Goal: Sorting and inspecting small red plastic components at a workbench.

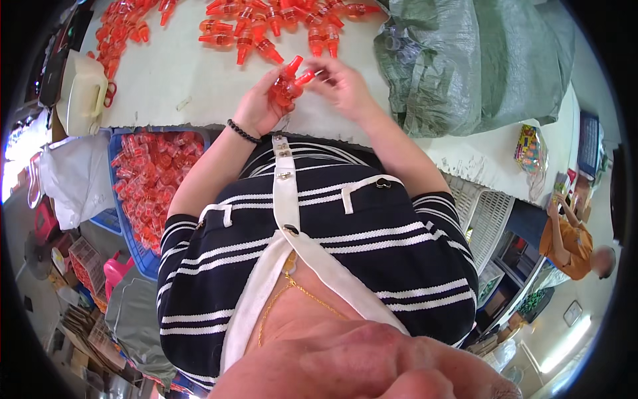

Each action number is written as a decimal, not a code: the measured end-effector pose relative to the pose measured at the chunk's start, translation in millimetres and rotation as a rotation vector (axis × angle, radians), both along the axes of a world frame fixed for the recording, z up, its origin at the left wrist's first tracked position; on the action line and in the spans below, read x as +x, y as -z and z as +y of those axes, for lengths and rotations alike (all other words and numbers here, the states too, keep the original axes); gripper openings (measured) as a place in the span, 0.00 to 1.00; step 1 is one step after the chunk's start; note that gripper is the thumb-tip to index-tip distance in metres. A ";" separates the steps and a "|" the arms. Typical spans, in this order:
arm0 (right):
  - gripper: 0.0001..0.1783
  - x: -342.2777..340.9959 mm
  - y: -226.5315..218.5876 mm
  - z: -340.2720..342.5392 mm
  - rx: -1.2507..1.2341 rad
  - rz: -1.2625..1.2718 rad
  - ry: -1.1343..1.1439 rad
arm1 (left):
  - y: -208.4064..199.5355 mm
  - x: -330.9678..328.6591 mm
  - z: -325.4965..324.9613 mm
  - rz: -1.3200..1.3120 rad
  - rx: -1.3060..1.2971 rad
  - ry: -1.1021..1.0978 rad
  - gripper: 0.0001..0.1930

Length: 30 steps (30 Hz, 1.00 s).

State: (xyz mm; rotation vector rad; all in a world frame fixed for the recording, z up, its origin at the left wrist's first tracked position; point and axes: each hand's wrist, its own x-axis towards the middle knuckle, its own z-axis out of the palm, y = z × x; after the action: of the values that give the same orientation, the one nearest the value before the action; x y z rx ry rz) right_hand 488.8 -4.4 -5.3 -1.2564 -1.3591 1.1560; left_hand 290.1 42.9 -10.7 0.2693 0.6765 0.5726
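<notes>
My left hand (260, 106) is closed round small red-tinted plastic bottles (282, 92) with pointed red caps, held just above the table's near edge. At least two caps stick up from it. On the right, my right hand (340, 88) has its fingers curled at the pointed red cap (305, 77) of one of these bottles; motion blurs the fingertips a little. More capped red bottles (256, 30) lie in a loose group on the table beyond my hands. Another heap of red pieces (123, 26) lies at the far left.
A blue crate (207, 136) full of red bottles stands below the table at left. On the table are a cream plastic jug (83, 93), red-handled scissors (110, 94) and a large green woven sack (458, 66). White baskets (488, 223) stand at right; another person (568, 243) is farther off.
</notes>
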 end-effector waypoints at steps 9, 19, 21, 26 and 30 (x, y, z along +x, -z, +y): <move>0.20 212.5 16.4 -32.2 0.225 -1.272 0.713 | 24.8 -15.6 11.8 -0.079 -0.060 0.037 0.14; 0.25 137.3 8.4 -1.9 0.214 -1.342 0.557 | 5.7 -4.5 3.8 0.169 0.007 0.073 0.14; 0.23 142.3 13.5 4.6 0.297 -1.305 0.548 | 4.7 -4.2 2.1 0.201 0.043 0.092 0.14; 0.20 154.2 -2.0 10.6 0.461 -1.182 0.508 | -5.8 -1.2 1.1 0.321 0.051 0.092 0.15; 0.17 114.9 -27.5 7.1 0.333 -0.741 0.481 | -6.9 -2.6 -1.2 0.310 0.066 0.101 0.16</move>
State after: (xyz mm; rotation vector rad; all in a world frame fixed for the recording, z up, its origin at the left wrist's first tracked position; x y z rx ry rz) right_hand 603.7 2.7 22.2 -1.7085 -1.5492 0.1025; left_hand 287.5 41.7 -3.8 0.4569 0.9383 0.4605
